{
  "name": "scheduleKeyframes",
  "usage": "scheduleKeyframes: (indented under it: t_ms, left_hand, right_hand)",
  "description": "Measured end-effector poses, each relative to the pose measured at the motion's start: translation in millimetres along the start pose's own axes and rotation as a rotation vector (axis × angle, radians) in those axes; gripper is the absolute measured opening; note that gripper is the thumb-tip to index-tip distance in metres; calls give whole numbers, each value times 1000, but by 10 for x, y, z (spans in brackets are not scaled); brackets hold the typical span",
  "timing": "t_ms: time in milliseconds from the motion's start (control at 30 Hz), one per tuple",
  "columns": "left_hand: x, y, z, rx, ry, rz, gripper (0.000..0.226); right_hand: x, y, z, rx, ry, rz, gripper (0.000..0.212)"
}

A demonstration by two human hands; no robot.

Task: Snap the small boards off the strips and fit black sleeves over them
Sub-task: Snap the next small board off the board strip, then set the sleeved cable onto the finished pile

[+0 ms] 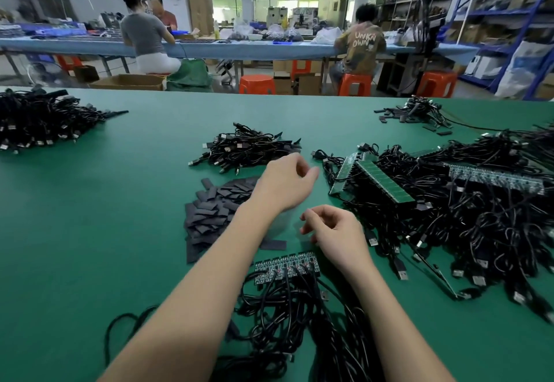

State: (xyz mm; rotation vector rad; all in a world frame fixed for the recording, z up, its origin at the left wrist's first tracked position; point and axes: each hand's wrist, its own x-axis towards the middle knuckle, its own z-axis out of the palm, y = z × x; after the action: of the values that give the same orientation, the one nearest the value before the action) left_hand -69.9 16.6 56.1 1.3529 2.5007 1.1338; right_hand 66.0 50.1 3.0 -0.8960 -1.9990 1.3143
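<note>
The person shows 2 bare forearms, no sleeves reaching the wrists; left hand point(283, 182) and right hand point(335, 233) wear no gloves, rings or watch.

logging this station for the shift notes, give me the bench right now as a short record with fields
surface: green mat
left hand: raised above the sleeve pile, fingers loosely curled, holds nothing
right hand: near the mat, fingers loosely curled, nothing visible in its grip
black sleeves: loose pile under the left forearm
board strip with cables: flat in front of the right hand
green board strips: lying on the tangled cable heap at right
cable bundle: beyond the hands
</note>
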Motion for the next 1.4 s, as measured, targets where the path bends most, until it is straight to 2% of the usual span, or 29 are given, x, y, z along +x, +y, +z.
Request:
scheduleKeyframes:
  t_ms: [133, 300, 367, 467, 600, 667, 767, 833, 900, 967, 1033, 1133, 1333, 1400]
  left_hand:
    - [-512, 25, 108, -63, 20, -17, 37]
    - [-662, -84, 81, -126, 138, -43, 40]
    - [-676, -138, 68, -138, 124, -40, 40]
    - [-673, -176, 68, -160, 123, -38, 39]
    - [-690, -141, 83, -131, 51, -24, 47]
    - [-717, -112, 76, -87, 6, -52, 57]
    - [-762, -16, 56, 24, 29, -109, 65]
    - [-785, 67, 46, 98, 62, -107, 66]
    - [-787, 112, 31, 129, 87, -97, 65]
    - [-781, 116, 12, 83, 87, -107, 66]
    - [-773, 114, 7, 27, 83, -102, 68]
    - [-763, 117, 18, -31, 97, -63, 70]
    - [-725, 78, 33, -88, 88, 12, 72]
    - [-717, 70, 45, -113, 82, 16, 72]
  right_hand:
    - [-17, -19, -65, -86, -44, -15, 20]
    - [-15, -188, -229, -63, -130, 54, 16]
    - [4, -281, -322, -145, -232, 133, 20]
    - [-13, -370, -407, -320, -493, 261, 21]
    - [-72, -338, -476, -173, -640, 295, 17]
    - [-73, -328, -516, -31, -629, 295, 10]
    - [-42, -336, -541, 176, -558, 302, 4]
    - [-32, -346, -533, 267, -536, 321, 4]
    - [-34, -360, -530, 330, -551, 342, 14]
    - [-39, -375, -543, 361, -593, 355, 27]
    - [-38, -385, -559, 356, -623, 351, 31]
    - [-34, -389, -557, 340, -626, 349, 27]
    - [-51, -358, -519, 440, -661, 337, 5]
    - [-65, -331, -502, 488, -662, 339, 7]
